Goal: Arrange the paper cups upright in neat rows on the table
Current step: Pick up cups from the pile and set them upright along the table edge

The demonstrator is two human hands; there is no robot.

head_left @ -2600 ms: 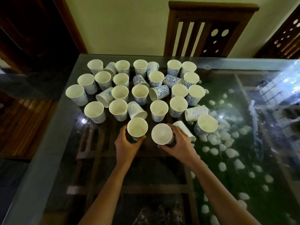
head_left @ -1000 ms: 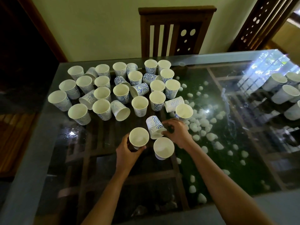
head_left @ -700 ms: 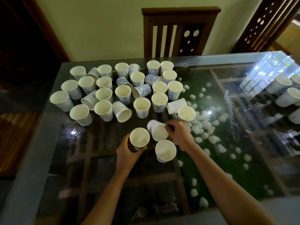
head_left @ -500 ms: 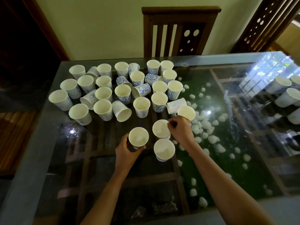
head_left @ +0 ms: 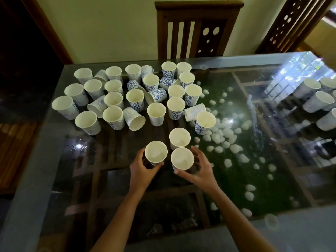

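As a front row seems to form, the left hand (head_left: 141,171) wraps its grip round one upright cup (head_left: 156,153) and the right hand (head_left: 198,170) curls its grip round a second cup (head_left: 182,158) just beside it on the tabletop (head_left: 45,151). A third cup (head_left: 179,138) stands just behind. Farther off, the crowded cluster (head_left: 135,99) includes tipped cups (head_left: 194,111); fetching and righting one probably comes next.
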